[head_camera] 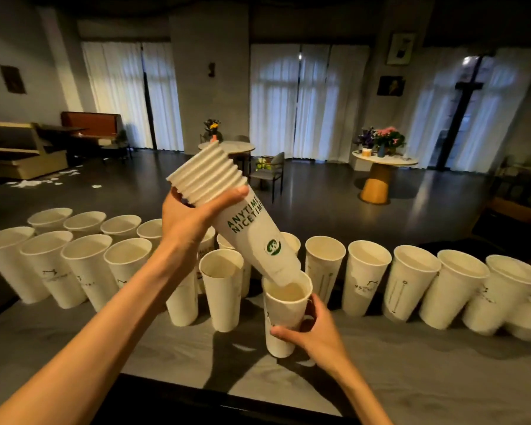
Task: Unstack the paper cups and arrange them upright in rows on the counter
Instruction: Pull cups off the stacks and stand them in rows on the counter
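My left hand grips a tilted stack of white paper cups near its ribbed rims, green lettering and a round logo facing up. The stack's bottom end sits just inside the mouth of a single white cup. My right hand holds that single cup low on its side, upright on the grey counter. Several white cups stand upright in rows across the counter, some to the left in two rows, a long row running right.
The counter's front edge runs along the bottom, with bare grey surface in front of the cups. Beyond the counter lies a dim room with round tables, a chair, flowers and curtained windows.
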